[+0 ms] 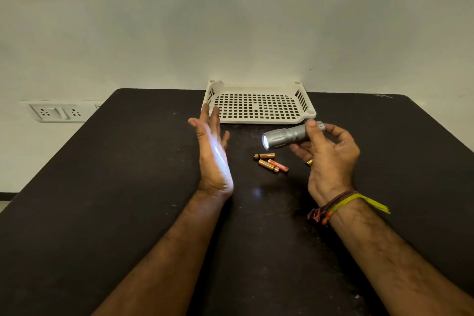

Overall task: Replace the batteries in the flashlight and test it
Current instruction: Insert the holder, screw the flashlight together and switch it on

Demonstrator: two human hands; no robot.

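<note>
Above the black table (128, 187), I am gripping the lit silver metal flashlight (287, 134) in my right hand (331, 159), beaming onto my flat, empty left hand (214, 154); three loose batteries (270, 161) are lying between, suggesting testing is nearly finishing.

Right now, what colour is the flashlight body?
Silver-grey metal flashlight, lit white at the lens; head view.

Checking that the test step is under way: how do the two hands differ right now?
The right hand grips the silver flashlight, fingers curled round its body; the left hand holds nothing, fingers straight. The left hand stands edge-up with its palm facing the lit lens and catches a bright patch of light; the right hand shows no such patch. The right wrist wears thread bands, the left is bare. Both are raised over the black table.
</note>
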